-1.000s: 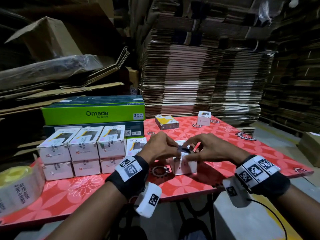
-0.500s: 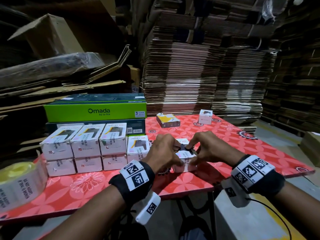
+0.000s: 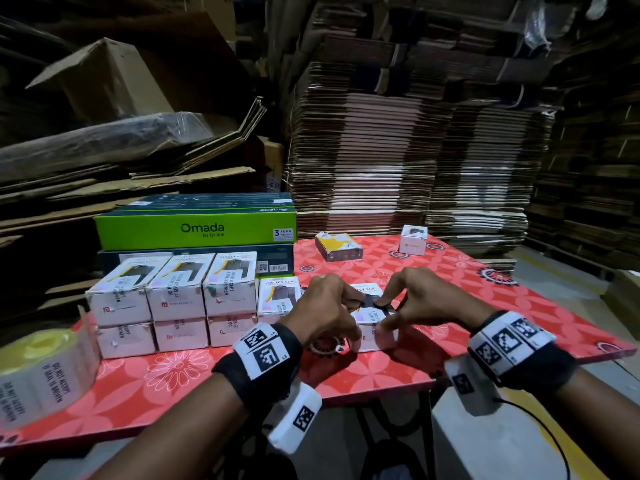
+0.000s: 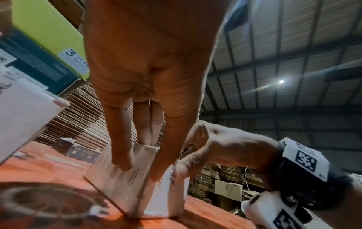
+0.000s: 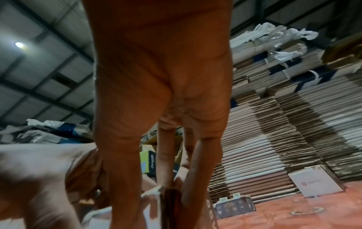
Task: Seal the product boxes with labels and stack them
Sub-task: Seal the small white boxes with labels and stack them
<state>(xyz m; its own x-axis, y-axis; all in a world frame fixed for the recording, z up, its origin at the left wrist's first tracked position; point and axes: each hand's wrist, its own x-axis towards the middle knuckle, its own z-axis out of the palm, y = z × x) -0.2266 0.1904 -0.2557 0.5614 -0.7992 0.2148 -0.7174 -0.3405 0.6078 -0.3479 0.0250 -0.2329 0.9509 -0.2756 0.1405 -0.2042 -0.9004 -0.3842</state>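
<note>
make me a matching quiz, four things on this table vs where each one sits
Things:
1 label roll
2 green Omada box
3 box being sealed
4 lone white box

Places:
a far right part of the table, standing alone
b touched by the left hand and the right hand
c near left corner of the table
d atop a dark box, behind the stacked white boxes

Pairs: 1-c; 2-d; 3-b; 4-a

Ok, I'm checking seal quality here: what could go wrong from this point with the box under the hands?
The left hand and right hand press the label over the top edge of the box; uneven pressure might leave a wrinkle or lifted corner. The box stands near the front of the table, so a hard push could slide it off. The label roll by the front left corner might get knocked down.
</note>
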